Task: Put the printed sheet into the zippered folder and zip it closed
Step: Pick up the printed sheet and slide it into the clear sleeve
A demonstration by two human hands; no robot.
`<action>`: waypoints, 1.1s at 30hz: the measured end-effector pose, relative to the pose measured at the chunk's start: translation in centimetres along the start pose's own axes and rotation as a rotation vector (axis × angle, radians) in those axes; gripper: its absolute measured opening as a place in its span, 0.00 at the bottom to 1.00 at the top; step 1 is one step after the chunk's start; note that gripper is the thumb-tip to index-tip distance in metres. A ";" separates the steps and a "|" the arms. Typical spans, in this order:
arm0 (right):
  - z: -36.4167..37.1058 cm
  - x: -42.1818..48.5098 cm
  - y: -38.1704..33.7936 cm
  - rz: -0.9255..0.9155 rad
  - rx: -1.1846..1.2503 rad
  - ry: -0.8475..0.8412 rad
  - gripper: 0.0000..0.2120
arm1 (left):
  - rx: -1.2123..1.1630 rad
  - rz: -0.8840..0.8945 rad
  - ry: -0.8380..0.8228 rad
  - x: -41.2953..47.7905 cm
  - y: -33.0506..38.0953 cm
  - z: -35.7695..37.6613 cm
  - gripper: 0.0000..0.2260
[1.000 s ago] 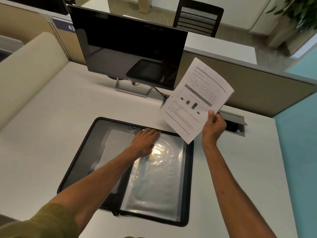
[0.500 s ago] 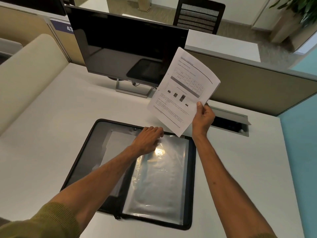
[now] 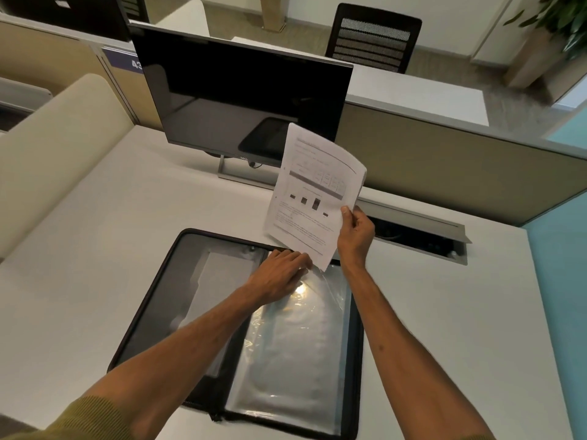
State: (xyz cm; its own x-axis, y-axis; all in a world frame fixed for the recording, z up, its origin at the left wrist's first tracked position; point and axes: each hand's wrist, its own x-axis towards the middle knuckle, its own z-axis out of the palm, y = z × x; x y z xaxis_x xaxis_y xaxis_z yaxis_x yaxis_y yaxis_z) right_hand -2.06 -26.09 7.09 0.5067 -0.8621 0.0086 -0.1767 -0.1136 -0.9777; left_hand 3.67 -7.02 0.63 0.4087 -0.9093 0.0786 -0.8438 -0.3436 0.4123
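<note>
Our right hand (image 3: 355,237) is pinching the printed sheet (image 3: 314,192) by its lower corner, long axis running toward 12 o'clock. The open zippered folder (image 3: 178,281) is lying on the table (image 3: 95,242) at 6 o'clock. Our left hand (image 3: 279,277), the nearer one, is resting flat-fingered at the mouth of the clear sleeve (image 3: 295,360).

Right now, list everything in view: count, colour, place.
sheet: one, white with print, held up over the folder's far edge
folder: one, black, open flat on the desk
sleeve: clear plastic, count unclear, in the folder's right half
monitor: one, black, screen dark, at the desk's back
desk: one, white, under the folder
cable hatch: one, grey, open, right of the monitor
partition: one, beige, behind the desk
chair: one, black, beyond the partition
plant: one, green, top right
left hand: rests on the sleeve's top edge
right hand: grips the sheet's lower right edge
</note>
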 end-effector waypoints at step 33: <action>-5.3 3.8 1.0 0.084 -0.070 -0.242 0.05 | 0.181 -0.111 -0.121 1.4 -3.7 -0.8 0.07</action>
State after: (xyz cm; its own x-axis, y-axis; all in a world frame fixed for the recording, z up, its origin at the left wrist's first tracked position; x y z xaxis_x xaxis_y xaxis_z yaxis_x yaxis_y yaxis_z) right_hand -4.76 -32.12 7.26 0.6736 -0.7275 -0.1306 -0.2800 -0.0877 -0.9560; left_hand 7.61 -6.87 -0.03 0.4666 -0.8815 -0.0723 -0.8491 -0.4693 0.2424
